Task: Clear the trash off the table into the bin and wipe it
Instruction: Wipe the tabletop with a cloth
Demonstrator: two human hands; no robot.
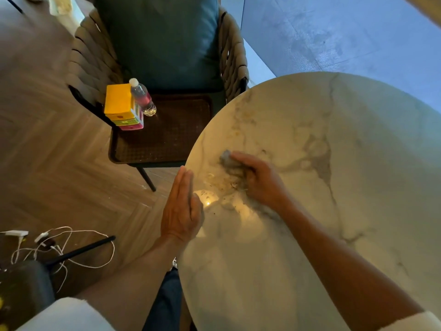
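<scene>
Where crumbs (222,185) lie, marble table (334,235)

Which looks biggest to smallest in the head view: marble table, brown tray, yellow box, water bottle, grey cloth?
1. marble table
2. brown tray
3. yellow box
4. water bottle and grey cloth: unsure; the cloth is mostly hidden under the right hand.

Right hand (260,181) on grey cloth (229,160)
</scene>
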